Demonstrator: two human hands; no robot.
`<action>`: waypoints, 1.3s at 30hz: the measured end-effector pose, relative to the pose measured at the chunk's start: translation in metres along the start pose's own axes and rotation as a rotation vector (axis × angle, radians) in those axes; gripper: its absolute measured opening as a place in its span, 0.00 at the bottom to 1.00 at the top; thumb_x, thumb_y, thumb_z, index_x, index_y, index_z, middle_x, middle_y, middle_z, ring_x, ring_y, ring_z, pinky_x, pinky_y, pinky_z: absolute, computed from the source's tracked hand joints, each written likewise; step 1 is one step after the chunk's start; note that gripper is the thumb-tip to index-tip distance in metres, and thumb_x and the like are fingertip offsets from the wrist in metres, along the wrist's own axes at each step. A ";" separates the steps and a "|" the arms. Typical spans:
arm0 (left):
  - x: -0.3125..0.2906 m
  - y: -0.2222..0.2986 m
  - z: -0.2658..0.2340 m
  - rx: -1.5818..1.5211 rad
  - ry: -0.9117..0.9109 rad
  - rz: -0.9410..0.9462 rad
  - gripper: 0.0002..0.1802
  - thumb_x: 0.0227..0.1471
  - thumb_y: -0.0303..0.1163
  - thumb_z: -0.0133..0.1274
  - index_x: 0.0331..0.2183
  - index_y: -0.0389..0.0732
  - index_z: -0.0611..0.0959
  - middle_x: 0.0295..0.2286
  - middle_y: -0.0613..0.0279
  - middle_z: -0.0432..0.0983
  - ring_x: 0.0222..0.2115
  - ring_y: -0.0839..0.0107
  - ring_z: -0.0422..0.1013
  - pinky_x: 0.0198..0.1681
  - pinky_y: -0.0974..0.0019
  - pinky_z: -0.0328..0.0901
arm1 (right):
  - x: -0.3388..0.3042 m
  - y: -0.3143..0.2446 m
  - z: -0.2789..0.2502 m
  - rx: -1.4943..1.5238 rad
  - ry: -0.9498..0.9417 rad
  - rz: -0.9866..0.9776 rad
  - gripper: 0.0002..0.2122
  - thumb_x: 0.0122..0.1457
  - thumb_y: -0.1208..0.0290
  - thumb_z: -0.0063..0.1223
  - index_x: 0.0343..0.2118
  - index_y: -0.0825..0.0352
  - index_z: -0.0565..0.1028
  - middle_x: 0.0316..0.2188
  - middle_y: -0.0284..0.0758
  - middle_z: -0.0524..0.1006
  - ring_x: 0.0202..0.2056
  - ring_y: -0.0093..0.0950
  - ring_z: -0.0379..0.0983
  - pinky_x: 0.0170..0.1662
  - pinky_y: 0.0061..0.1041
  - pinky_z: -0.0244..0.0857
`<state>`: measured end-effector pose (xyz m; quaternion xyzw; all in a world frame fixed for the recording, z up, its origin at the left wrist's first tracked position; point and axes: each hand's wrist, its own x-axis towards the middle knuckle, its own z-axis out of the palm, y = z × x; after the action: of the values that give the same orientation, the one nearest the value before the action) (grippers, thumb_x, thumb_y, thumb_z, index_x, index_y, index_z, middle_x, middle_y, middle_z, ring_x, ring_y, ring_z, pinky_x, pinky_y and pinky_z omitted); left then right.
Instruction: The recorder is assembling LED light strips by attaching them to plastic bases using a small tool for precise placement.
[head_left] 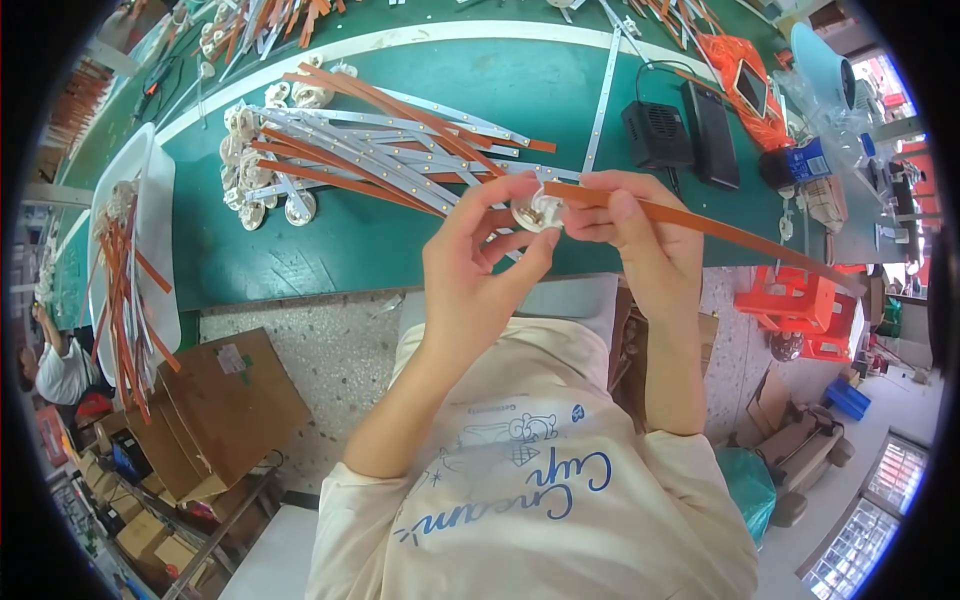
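My left hand (478, 262) pinches a small round white cap (538, 212) between thumb and fingers, held up over the front edge of the green table (330, 250). My right hand (640, 232) grips a long orange-backed strip (720, 226) where its end meets the cap; the strip runs off to the right and downward. Both hands touch at the cap. A pile of similar orange and white strips with round white caps (370, 150) lies on the table just beyond my hands.
A white tray (150, 190) with more orange strips stands at the left. A black box (657, 133), a flat black device (711, 133) and an orange bag (745, 85) sit at the back right. Cardboard boxes (215, 405) and red stools (800, 305) stand on the floor.
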<state>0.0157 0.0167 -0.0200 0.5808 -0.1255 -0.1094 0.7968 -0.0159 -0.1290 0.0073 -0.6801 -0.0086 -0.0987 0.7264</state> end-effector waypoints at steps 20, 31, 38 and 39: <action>-0.002 0.015 -0.005 0.576 0.072 0.487 0.18 0.34 0.12 0.47 0.32 0.36 0.78 0.40 0.53 0.67 0.30 0.70 0.70 0.32 0.73 0.65 | -0.009 -0.013 0.001 -0.057 -0.095 -0.278 0.07 0.49 0.79 0.51 0.30 0.75 0.68 0.32 0.47 0.72 0.33 0.31 0.72 0.35 0.25 0.70; -0.002 0.016 -0.001 0.635 0.123 0.569 0.22 0.32 0.12 0.50 0.35 0.39 0.79 0.40 0.53 0.68 0.29 0.69 0.71 0.31 0.72 0.66 | -0.007 -0.025 0.007 0.079 0.076 -0.059 0.06 0.48 0.85 0.51 0.30 0.73 0.72 0.35 0.41 0.73 0.37 0.25 0.71 0.40 0.19 0.66; -0.002 0.013 0.005 0.459 0.137 0.548 0.22 0.33 0.13 0.51 0.37 0.38 0.78 0.32 0.55 0.73 0.28 0.70 0.71 0.30 0.72 0.66 | -0.002 -0.019 0.005 -0.055 0.041 -0.105 0.07 0.47 0.84 0.53 0.30 0.75 0.70 0.29 0.42 0.75 0.31 0.25 0.73 0.35 0.20 0.69; -0.003 0.013 0.007 0.390 0.166 0.519 0.22 0.34 0.13 0.51 0.38 0.36 0.77 0.31 0.55 0.74 0.28 0.72 0.72 0.31 0.72 0.67 | -0.001 -0.020 0.007 -0.061 0.075 -0.102 0.06 0.47 0.82 0.53 0.29 0.75 0.69 0.27 0.45 0.75 0.29 0.27 0.74 0.33 0.22 0.70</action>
<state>0.0108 0.0157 -0.0056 0.6780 -0.2221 0.1710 0.6796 -0.0197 -0.1231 0.0278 -0.6963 -0.0128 -0.1611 0.6993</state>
